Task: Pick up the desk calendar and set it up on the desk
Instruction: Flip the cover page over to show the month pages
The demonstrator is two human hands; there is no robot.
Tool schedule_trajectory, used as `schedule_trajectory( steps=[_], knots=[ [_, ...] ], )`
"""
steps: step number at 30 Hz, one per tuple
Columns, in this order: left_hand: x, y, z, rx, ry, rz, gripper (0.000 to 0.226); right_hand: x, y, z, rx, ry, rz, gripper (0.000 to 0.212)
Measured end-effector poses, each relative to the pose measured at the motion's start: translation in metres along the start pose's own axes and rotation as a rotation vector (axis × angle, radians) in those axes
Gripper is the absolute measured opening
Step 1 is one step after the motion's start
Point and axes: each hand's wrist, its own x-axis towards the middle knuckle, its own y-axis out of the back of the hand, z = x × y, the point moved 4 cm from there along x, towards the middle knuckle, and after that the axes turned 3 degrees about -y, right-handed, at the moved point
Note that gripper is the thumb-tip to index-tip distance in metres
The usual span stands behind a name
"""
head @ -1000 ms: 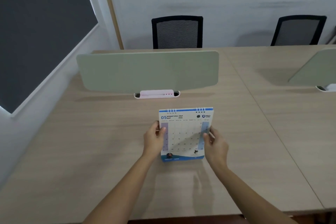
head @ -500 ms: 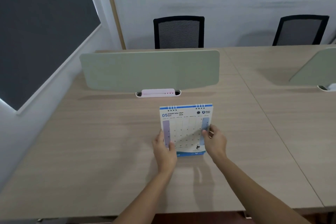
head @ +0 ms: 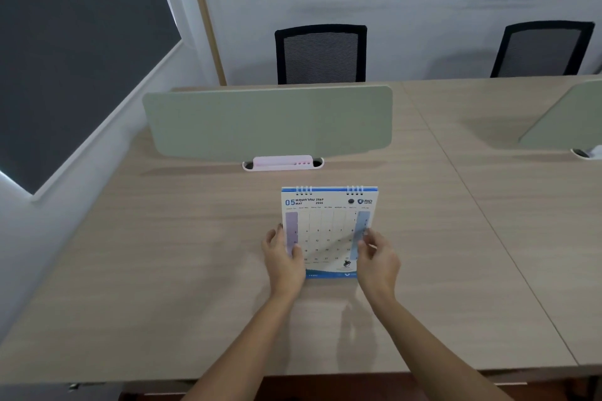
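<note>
A white spiral-bound desk calendar [head: 329, 228] with a blue strip along its bottom, open at May, stands upright facing me in the middle of the wooden desk [head: 163, 254]. My left hand [head: 284, 259] grips its lower left edge, thumb on the front page. Against the lower right edge is my right hand [head: 378, 262], fingers curled around the side. The bottom corners of the calendar are hidden behind both hands.
A pale green divider panel [head: 267, 122] stands behind the calendar, with a pink cable box [head: 282, 162] at its foot. A second divider [head: 566, 117] is at the right. Two black mesh chairs [head: 321, 54] [head: 542, 49] stand beyond the desk.
The calendar has turned squarer to me and stands more upright. My left hand slid down its left edge from the middle to the lower corner; my right hand stayed on the right edge.
</note>
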Motion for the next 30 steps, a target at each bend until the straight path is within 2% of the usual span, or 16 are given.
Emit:
schedule_trajectory(
  steps=[2,5,8,16,18,20,23,27,30],
  knots=[
    [-0.01,-0.004,0.002,0.021,-0.006,0.002,0.047,-0.001,-0.001,-0.002,0.039,0.007,0.014,0.031],
    [-0.023,-0.009,0.006,-0.053,0.003,-0.016,0.055,0.004,0.0,-0.002,0.099,-0.032,0.023,0.041],
    [-0.02,-0.004,0.007,-0.101,0.075,0.021,0.064,0.009,0.001,0.0,0.12,-0.064,-0.05,0.031],
    [-0.021,-0.008,-0.006,-0.131,0.101,0.032,0.053,0.005,0.007,0.01,0.017,-0.014,-0.025,0.034],
    [-0.028,-0.01,-0.002,-0.118,0.068,-0.005,0.049,0.001,0.006,0.006,0.003,0.009,-0.023,0.034],
    [-0.03,-0.01,0.001,-0.091,0.023,-0.003,0.056,-0.003,0.005,0.003,-0.008,0.026,-0.032,0.035],
    [-0.012,0.007,0.007,-0.112,0.113,0.075,0.068,-0.004,0.001,-0.001,0.041,0.009,-0.035,0.036],
    [0.011,0.024,0.015,-0.128,0.051,-0.003,0.045,-0.005,0.003,-0.009,0.095,-0.007,-0.024,0.031],
    [0.008,0.021,0.012,-0.071,-0.011,-0.005,0.046,-0.008,0.009,-0.005,0.104,0.001,0.002,0.014]
  ],
)
